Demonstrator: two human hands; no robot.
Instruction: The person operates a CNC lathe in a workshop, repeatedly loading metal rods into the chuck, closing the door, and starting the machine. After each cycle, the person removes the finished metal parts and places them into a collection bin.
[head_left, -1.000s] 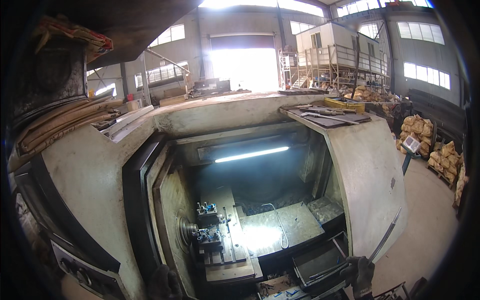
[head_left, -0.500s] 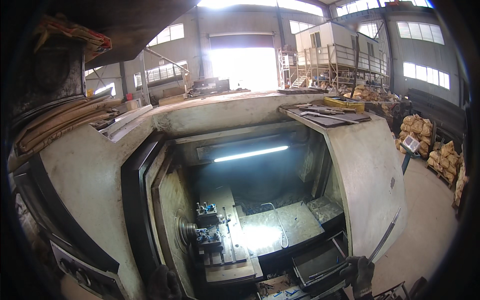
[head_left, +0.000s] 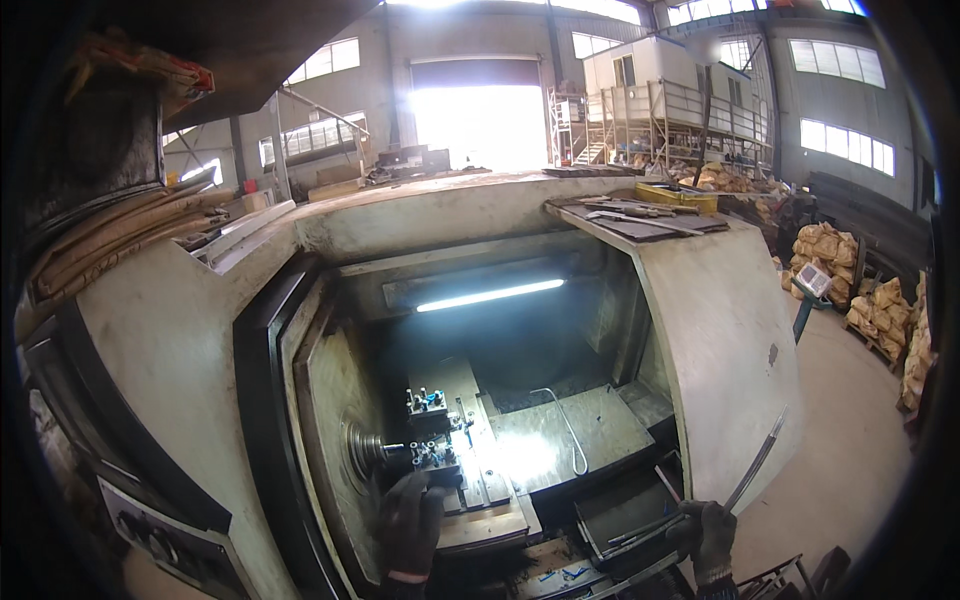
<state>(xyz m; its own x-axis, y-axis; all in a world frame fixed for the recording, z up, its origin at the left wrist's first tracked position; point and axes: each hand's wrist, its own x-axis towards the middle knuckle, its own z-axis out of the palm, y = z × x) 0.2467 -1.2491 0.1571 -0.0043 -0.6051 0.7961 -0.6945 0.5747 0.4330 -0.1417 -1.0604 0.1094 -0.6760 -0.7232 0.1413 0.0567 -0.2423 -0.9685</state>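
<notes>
My right hand (head_left: 705, 540), in a dark glove, is closed around a bundle of thin metal rods (head_left: 757, 463) slanting up to the right in front of the lathe's right side. Dark-gloved too, my left hand (head_left: 410, 520) reaches into the lathe just below the chuck (head_left: 362, 450) and tool post; its fingers point up and look slightly apart, with nothing visible in them. A short metal bar (head_left: 395, 447) sticks out of the chuck towards the tool holder (head_left: 434, 457). A second tool holder (head_left: 426, 402) with bolts stands behind it on the carriage.
A hooked metal rod (head_left: 567, 430) lies on the plate right of the carriage. Above glows a tube lamp (head_left: 490, 296). The housing (head_left: 735, 350) bounds the opening on the right, with flat tools (head_left: 640, 220) on top. Wrapped bundles (head_left: 825, 255) stand on the floor at right.
My left hand has come up and right from the lower edge, into the lathe. The carriage has shifted right, away from the chuck, and the bar shows between them. My right hand still holds the rods.
</notes>
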